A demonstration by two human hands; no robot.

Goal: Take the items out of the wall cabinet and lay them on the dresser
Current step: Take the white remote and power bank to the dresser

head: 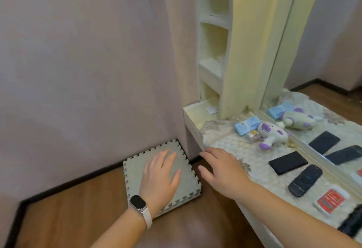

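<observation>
Lying beyond right grip [221, 169]: plush toy [272, 134]

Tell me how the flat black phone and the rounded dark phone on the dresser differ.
The flat black phone is a sharp-cornered rectangle; the rounded dark phone has curved ends. The flat black phone is uniformly black; the rounded dark phone shows bluish tints. The flat black phone lies farther from the person, the rounded dark phone nearer. Both lie flat on the dresser.

Pale mauve wall [78, 61], wooden floor [68, 224], dark skirting [78, 181], mirror [323, 42]
</observation>
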